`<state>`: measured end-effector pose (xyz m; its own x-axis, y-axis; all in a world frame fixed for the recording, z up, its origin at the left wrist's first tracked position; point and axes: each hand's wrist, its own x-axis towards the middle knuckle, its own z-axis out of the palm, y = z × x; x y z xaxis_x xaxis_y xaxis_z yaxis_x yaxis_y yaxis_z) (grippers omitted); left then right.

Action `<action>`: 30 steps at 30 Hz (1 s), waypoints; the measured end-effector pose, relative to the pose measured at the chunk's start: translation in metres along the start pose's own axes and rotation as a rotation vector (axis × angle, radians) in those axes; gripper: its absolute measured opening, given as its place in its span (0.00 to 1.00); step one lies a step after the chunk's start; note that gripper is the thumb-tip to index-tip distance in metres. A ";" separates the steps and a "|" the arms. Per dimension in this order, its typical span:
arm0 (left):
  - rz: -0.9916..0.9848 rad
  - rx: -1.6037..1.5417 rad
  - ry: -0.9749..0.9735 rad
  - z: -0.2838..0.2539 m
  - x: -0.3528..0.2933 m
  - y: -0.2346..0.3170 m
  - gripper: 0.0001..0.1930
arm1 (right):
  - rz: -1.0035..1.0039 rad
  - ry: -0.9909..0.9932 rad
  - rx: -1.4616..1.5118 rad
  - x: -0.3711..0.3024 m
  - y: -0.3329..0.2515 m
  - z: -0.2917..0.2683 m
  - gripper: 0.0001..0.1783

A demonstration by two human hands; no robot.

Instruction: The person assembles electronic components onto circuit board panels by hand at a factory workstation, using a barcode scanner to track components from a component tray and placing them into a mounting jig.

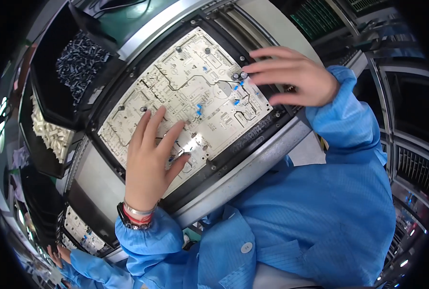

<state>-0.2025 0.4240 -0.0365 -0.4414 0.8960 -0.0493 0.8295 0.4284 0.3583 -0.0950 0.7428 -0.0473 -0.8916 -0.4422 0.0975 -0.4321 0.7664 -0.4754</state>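
A cream circuit board (185, 72) lies in a black frame in front of me, dotted with small parts. My left hand (149, 161) is over its lower left part, fingers spread and pointing away, with nothing visible in them. The thumb and forefinger are nearest the board's lower edge. At the board's right side my right hand (296, 77) reaches in with fingers apart, slightly blurred. Its fingertips are beside two round capacitors (240, 75); whether they touch is unclear. Small blue disc parts (199, 110) stand near the board's middle, and more blue parts (237, 102) are close to the right hand.
A black bin (82, 67) of small dark parts stands at the left, with a bin of cream connectors (51, 130) below it. A metal rail (243, 168) runs along the near side. At lower left are another board (82, 229) and another person's blue sleeve (99, 269).
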 end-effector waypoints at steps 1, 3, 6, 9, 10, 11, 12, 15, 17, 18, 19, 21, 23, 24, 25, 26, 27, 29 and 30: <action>-0.012 0.002 -0.010 0.004 -0.001 -0.001 0.27 | -0.004 -0.056 0.084 -0.004 -0.004 -0.001 0.29; -0.011 0.007 -0.006 0.007 -0.001 -0.003 0.27 | -0.010 -0.108 0.095 -0.008 -0.005 -0.002 0.29; -0.015 0.023 0.002 0.008 0.000 -0.002 0.28 | -0.022 -0.167 0.134 -0.008 -0.002 -0.003 0.28; -0.029 0.024 0.006 0.011 -0.002 -0.001 0.27 | -0.058 -0.209 0.011 -0.004 0.002 -0.005 0.26; -0.027 0.028 0.009 0.011 -0.003 -0.002 0.28 | -0.127 -0.175 -0.094 -0.003 0.007 -0.003 0.25; -0.023 0.031 0.013 0.011 -0.004 -0.002 0.28 | -0.194 -0.140 -0.199 -0.003 0.009 -0.001 0.25; -0.027 0.032 0.016 0.012 -0.005 -0.003 0.28 | -0.200 -0.140 -0.201 -0.003 0.010 0.001 0.25; -0.019 0.041 0.022 0.012 -0.011 -0.006 0.30 | -0.271 -0.008 -0.304 0.006 0.013 0.004 0.27; -0.018 -0.104 0.048 0.009 -0.018 -0.006 0.33 | -0.289 -0.016 -0.293 0.004 0.013 0.004 0.28; -0.010 -0.110 0.041 0.002 -0.019 -0.008 0.33 | -0.281 -0.032 -0.298 0.005 0.014 0.004 0.29; -0.020 -0.085 0.126 -0.005 -0.023 -0.015 0.31 | -0.259 -0.060 -0.285 0.008 0.010 0.001 0.31; -0.056 -0.044 0.309 -0.009 -0.027 -0.031 0.25 | -0.331 -0.080 -0.279 0.011 0.006 -0.019 0.33; -0.126 0.009 0.364 -0.008 -0.033 -0.073 0.24 | -0.284 -0.062 -0.158 0.030 -0.007 -0.036 0.29; -0.188 0.051 0.418 -0.007 -0.037 -0.085 0.23 | -0.308 -0.013 -0.143 0.045 -0.011 -0.040 0.25; -0.200 0.056 0.425 -0.005 -0.041 -0.090 0.23 | -0.321 -0.016 -0.143 0.059 -0.014 -0.036 0.25; -0.154 0.166 0.418 -0.004 -0.043 -0.095 0.23 | -0.257 0.089 -0.113 0.075 -0.018 -0.029 0.20; -0.098 0.275 0.409 -0.001 -0.041 -0.099 0.23 | -0.184 0.197 -0.085 0.088 -0.021 -0.022 0.15; -0.192 0.368 0.430 0.008 -0.039 -0.096 0.23 | -0.116 0.190 -0.147 0.119 -0.022 -0.002 0.12; -0.283 0.460 0.440 0.012 -0.038 -0.094 0.22 | -0.111 0.188 -0.156 0.130 -0.024 0.007 0.12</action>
<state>-0.2597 0.3507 -0.0800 -0.6787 0.6538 0.3344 0.6802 0.7313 -0.0493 -0.1998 0.6634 -0.0289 -0.8409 -0.4444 0.3087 -0.5311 0.7873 -0.3133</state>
